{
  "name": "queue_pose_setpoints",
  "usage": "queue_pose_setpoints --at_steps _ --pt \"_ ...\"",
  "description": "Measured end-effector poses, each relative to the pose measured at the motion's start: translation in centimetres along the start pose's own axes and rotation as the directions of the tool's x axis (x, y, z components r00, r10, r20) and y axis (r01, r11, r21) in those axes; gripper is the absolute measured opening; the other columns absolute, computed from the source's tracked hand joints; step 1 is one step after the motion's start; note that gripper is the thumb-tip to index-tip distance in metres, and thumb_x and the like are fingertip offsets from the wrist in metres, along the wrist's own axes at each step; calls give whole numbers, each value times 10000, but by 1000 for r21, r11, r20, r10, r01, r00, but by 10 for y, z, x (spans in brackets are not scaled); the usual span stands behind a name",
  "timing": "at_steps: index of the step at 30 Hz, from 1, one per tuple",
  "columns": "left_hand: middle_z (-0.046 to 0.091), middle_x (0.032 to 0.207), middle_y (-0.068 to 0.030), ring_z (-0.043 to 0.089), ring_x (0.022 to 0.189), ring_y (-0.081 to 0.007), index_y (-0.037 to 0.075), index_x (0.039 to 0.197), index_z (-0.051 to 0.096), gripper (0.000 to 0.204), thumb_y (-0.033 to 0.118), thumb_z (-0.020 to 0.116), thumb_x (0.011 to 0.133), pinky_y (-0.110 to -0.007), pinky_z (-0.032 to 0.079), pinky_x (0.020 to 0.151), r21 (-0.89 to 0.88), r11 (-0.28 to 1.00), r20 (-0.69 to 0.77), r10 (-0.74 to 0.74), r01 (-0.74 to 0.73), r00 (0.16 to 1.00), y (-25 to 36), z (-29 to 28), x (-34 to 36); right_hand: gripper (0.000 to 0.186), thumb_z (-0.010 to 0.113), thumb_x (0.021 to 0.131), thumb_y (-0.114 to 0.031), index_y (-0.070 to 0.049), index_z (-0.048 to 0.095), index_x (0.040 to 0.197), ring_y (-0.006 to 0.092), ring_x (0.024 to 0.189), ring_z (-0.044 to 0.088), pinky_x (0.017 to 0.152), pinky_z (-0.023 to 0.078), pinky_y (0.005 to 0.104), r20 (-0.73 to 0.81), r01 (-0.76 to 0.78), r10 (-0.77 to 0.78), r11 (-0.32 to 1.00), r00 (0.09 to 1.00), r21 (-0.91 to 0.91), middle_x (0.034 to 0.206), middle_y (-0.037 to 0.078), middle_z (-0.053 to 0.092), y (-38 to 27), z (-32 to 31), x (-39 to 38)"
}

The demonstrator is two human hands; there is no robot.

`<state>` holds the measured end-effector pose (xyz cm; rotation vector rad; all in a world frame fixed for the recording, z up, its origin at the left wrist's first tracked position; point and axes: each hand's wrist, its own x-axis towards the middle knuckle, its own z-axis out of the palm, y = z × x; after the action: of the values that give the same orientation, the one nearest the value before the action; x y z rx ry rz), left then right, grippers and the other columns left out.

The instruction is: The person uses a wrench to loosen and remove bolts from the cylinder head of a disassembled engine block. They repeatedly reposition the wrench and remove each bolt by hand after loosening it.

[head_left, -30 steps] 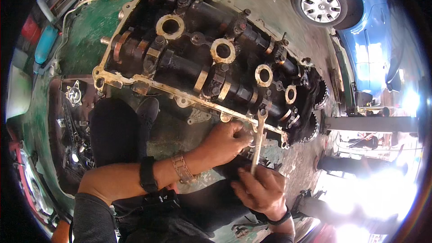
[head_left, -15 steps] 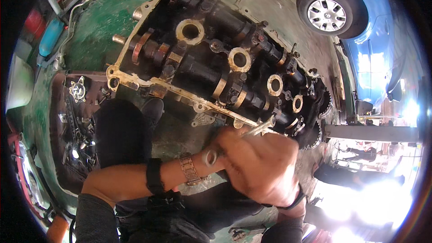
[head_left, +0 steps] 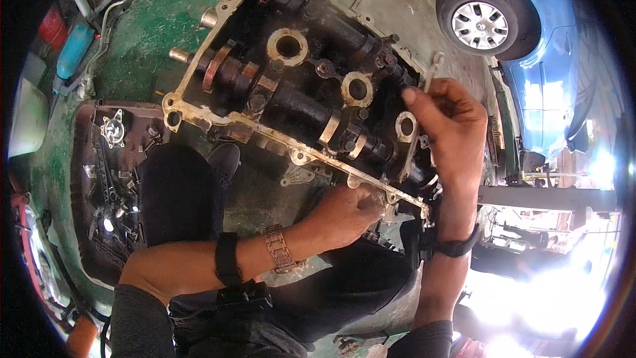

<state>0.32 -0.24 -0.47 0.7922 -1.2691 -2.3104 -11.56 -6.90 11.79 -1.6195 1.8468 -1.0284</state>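
Observation:
A cylinder head (head_left: 291, 103) with oily black camshafts lies across the middle, its pale rim running diagonally. Above its right part, my right hand (head_left: 457, 126) is closed round a wrench (head_left: 436, 61). One wrench end rises past the fingers, while the shaft reaches down over the camshaft area beside a round port. Below the near rim sits my left hand (head_left: 344, 215), its fingers curled at the edge by a small lug. Whatever those fingertips pinch is hidden.
To the left, a brown tray (head_left: 85, 179) holds loose metal parts and a round flanged piece (head_left: 113, 130). A blue car (head_left: 543, 46) with its wheel (head_left: 479, 24) stands at the far right. My knee (head_left: 177, 192) is between tray and cylinder head.
My right hand has moved up and away from beside my left hand to above the head's right part, carrying the wrench. My left hand stays near the rim. The cylinder head has shifted slightly.

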Motion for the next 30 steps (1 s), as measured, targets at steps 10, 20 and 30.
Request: queue_pose_setpoints --at_steps 10,20,30 --pt "586 688 4 504 618 -67 -8 965 653 176 154 618 908 -261 430 570 -42 996 -47 78 -80 996 -14 9 6 376 774 752 -42 27 565 1057 97 591 509 497 389 203 -360 4 78 975 930 222 822 54 603 46 -50 -33" --pt "598 706 11 507 628 -57 -5 959 658 170 153 623 908 -260 424 567 -93 993 -44 69 -73 997 -16 7 7 215 721 862 -139 22 613 956 78 689 502 605 413 209 -482 -99 -62 948 874 -302 823 18 606 65 -65 -144" --pt "596 741 39 499 665 -36 17 960 663 138 140 620 915 -230 431 604 -8 999 -88 46 -47 995 -17 8 9 472 652 820 -48 74 530 1258 300 645 641 587 498 382 -8 198 -267 735 964 -649 824 157 684 66 -58 -202"
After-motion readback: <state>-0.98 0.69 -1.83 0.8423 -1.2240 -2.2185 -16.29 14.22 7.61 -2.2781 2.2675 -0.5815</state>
